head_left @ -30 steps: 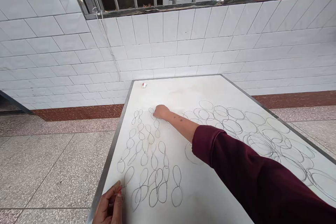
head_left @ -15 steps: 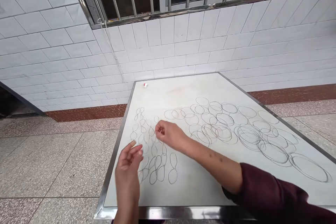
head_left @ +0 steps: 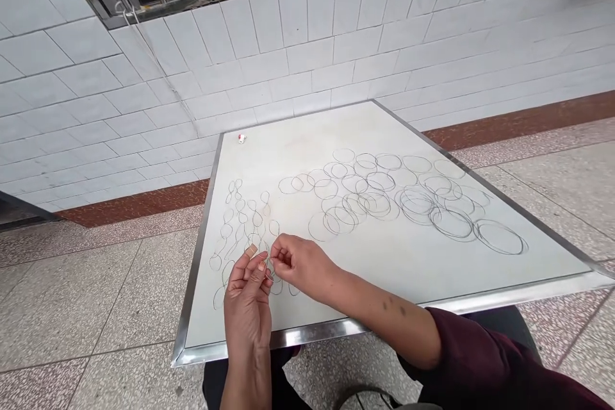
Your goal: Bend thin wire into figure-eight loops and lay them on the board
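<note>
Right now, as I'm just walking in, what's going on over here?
A person at a white table has their left hand and right hand brought together, fingertips close, over its near left part. Something thin seems to be between them, too small to make out. Thin dark figure-eight loops lie on the left side of the table, and plain round rings, many overlapping, spread across the right.

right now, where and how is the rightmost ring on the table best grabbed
Probably by pinching the right-hand edge of the rightmost ring from the right: it lies flat, and its left edge meets neighbouring rings. Its outline looks doubled, so it may be more than one.
</note>
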Motion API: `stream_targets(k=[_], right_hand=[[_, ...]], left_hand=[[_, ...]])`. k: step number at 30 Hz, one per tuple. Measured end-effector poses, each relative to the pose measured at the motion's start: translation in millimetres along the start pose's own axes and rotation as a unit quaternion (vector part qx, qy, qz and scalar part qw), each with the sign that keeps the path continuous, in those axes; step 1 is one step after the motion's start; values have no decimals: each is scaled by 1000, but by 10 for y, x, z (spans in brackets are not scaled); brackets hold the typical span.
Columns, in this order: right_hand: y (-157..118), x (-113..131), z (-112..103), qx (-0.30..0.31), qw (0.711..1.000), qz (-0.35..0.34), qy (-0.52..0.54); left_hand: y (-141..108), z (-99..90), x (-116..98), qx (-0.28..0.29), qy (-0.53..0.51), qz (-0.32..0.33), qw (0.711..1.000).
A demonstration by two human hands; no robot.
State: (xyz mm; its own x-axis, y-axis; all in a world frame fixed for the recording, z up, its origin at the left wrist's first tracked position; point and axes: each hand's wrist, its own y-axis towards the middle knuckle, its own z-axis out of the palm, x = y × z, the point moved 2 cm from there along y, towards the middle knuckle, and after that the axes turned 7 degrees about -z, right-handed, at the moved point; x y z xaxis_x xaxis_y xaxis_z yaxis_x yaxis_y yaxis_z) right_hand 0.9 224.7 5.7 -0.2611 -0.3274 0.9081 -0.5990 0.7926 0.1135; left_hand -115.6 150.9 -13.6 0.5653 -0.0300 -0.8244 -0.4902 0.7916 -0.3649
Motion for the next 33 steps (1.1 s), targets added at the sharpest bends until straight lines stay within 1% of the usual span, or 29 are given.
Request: stream_targets(k=[4,8,10,12,15,18,21,24,28,33], right_hand=[[-90,-67,35,-2,997,0,75],[-167,-122,88,3,988,22,152],[-207,-135,114,-4,984,27,176],[-246,-140,132,-14,983,18,181],[-296,-139,134,-30,989,-28,141],[-333,-137,112,-52,993,-85,59],[-361,-138,95,-70,989,-128,-21],[-382,-140,93,-75,983,-152,-75],[-399,-151,96,-64,979,-172,-89],[-423,-199,96,-59,982,-169,-64]], left_hand=[[-46,23,26,-43,-9,19,999],[-99,47,61,-63,1,29,998],[-131,61,70,-77,11,43,996],[-164,78,76,-83,25,58,994],[-210,105,85,-81,37,63,994],[-245,124,98,-80,38,50,995],[-266,131,113,-80,39,45,995],[-273,122,131,-78,41,41,995],[-273,89,151,-77,44,41,995],[-282,41,168,-56,67,41,995]])
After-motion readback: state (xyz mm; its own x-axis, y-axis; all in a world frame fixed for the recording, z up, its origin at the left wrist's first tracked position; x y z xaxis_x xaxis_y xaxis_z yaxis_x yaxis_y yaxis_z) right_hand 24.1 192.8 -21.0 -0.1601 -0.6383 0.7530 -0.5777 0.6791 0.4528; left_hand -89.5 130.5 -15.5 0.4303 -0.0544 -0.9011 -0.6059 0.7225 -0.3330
